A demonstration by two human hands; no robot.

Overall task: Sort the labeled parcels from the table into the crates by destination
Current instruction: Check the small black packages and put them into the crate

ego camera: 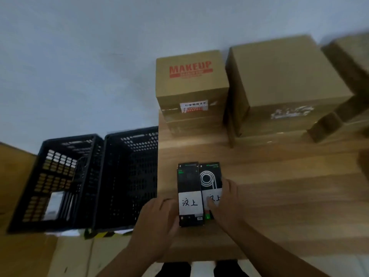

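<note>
The left parcel (188, 182) and the right parcel (211, 176) are laid touching near the 9 o'clock edge of the desk (279, 186). The left grip (157, 218) is curled round the first, the right grip (225, 204) round the second, thumb on its label (214, 193). Since both labels look matched, the pair is best carried level to the same one of the crates (129, 136) at 9 o'clock.

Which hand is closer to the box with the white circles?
Right. The right hand grips the box with white circles, thumb on its label. The left hand holds the other black box beside it.
</note>
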